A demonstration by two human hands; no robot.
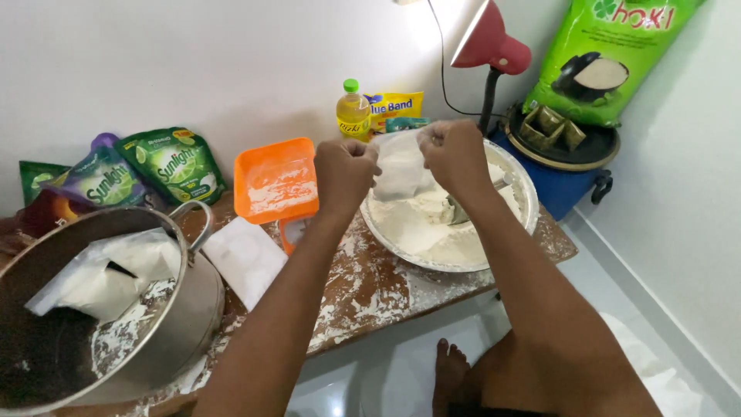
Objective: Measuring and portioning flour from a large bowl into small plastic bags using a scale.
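Observation:
Both my hands are raised over a wide metal basin (pixel 523 179) filled with white flour. My left hand (pixel 344 174) and my right hand (pixel 451 155) are closed as fists on the top corners of a clear plastic bag (pixel 400 174) that hangs between them, partly holding white flour. The bag sits above the flour pile in the basin. A metal scoop (pixel 457 211) lies in the flour under my right wrist.
An orange square container (pixel 276 181) dusted with flour stands left of the basin. A large metal pot (pixel 116 309) with a plastic bag inside fills the lower left. Green pouches (pixel 166 164), a small oil bottle (pixel 353 112), a red lamp (pixel 490 48) and a blue drum (pixel 557 179) line the back.

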